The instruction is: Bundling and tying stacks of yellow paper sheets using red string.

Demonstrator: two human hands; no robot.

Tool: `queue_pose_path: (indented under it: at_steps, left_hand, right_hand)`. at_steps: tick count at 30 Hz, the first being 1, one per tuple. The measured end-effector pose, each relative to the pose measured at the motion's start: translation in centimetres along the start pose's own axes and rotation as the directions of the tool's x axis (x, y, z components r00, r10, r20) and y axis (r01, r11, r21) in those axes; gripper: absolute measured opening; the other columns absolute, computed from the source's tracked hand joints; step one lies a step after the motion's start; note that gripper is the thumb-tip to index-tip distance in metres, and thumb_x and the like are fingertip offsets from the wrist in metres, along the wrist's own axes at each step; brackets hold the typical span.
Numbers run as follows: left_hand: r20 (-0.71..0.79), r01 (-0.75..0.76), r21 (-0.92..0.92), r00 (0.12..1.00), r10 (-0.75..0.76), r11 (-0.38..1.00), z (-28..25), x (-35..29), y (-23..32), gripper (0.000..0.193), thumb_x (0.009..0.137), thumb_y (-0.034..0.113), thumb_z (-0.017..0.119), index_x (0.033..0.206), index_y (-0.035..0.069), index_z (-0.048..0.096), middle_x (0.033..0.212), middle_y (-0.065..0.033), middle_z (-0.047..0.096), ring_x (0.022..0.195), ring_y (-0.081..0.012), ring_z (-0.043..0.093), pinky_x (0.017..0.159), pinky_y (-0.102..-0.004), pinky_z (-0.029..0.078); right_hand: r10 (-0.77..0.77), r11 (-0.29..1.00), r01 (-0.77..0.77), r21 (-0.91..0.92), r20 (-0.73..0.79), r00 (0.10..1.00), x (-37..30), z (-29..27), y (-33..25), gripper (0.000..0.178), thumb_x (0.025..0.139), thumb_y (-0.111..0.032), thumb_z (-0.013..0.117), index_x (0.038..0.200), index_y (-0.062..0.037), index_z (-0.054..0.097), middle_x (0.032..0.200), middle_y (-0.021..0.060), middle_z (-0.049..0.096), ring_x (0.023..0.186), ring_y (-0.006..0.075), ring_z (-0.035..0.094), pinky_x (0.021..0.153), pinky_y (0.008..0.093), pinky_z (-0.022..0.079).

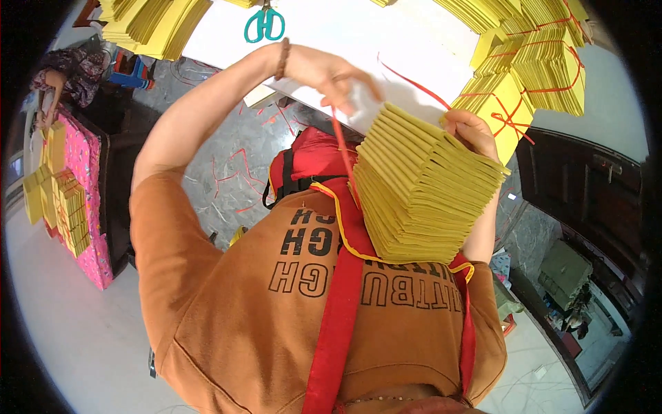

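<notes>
A thick stack of folded yellow paper pieces leans against my chest, its ridged edges turned up. My right hand grips its far right corner, with part of the hand hidden behind it. Above the stack's far left edge is my left hand, wearing a brown bracelet; its fingers are slightly blurred. A red ribbon rises along the stack's left side to the fingers of that hand, which appear to pinch it. Another length of red ribbon stretches over the white table toward my right hand.
Teal-handled scissors lie on the white table. Yellow bundles tied with red ribbon line its right side, and loose yellow stacks its left. Ribbon scraps litter the grey floor. At left, a person's arm reaches over a pink-covered table.
</notes>
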State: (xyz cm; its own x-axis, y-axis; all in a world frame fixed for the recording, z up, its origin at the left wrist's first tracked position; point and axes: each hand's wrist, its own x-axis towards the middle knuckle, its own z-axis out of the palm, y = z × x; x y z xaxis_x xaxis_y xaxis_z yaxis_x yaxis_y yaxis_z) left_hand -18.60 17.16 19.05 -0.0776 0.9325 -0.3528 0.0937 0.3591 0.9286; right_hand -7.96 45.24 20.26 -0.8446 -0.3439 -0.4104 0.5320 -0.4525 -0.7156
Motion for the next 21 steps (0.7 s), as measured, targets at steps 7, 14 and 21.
queue_pose_path:
  at_steps: [7, 14, 21]
  left_hand:
    - [-0.239, 0.185, -0.078, 0.951, -0.198, 0.98, 1.3, -3.2, -2.0, 0.022, 0.073, 0.017, 0.066, 0.092, 0.006, 0.061, 0.048, 0.0066, 0.035, 0.045, -0.0046, 0.034, 0.044, -0.0228, 0.026]
    - [-0.357, 0.005, 0.307, 0.927, 0.11, 0.952, -3.4, 1.0, 3.3, 0.029, 0.07, 0.02, 0.065, 0.092, 0.005, 0.055, 0.058, -0.0018, 0.051, 0.052, -0.0096, 0.046, 0.047, -0.0233, 0.034]
    - [-0.162, -0.327, 0.325, 0.905, 0.393, 0.887, -1.3, 9.9, 8.6, 0.029, 0.073, 0.02, 0.062, 0.095, 0.003, 0.053, 0.052, 0.0023, 0.041, 0.05, -0.0083, 0.039, 0.045, -0.0247, 0.027]
  right_hand:
    - [-0.049, 0.993, 0.029, -0.113, -0.182, 0.982, -0.4, -1.1, 0.3, 0.022, 0.079, -0.004, 0.047, 0.097, 0.0026, 0.057, 0.077, 0.0069, 0.06, 0.071, 0.0174, 0.06, 0.065, 0.0243, 0.048]
    - [0.034, 0.998, -0.032, -0.05, 0.053, 0.998, 1.2, 0.1, 0.1, 0.025, 0.079, -0.003, 0.046, 0.102, 0.0032, 0.055, 0.074, 0.0051, 0.057, 0.072, 0.0167, 0.059, 0.069, 0.0251, 0.048]
    - [0.049, 0.997, -0.049, -0.054, 0.0, 0.999, 1.0, 2.3, 0.1, 0.033, 0.081, -0.01, 0.051, 0.111, 0.0036, 0.047, 0.07, 0.0032, 0.053, 0.066, 0.0153, 0.057, 0.068, 0.0263, 0.048]
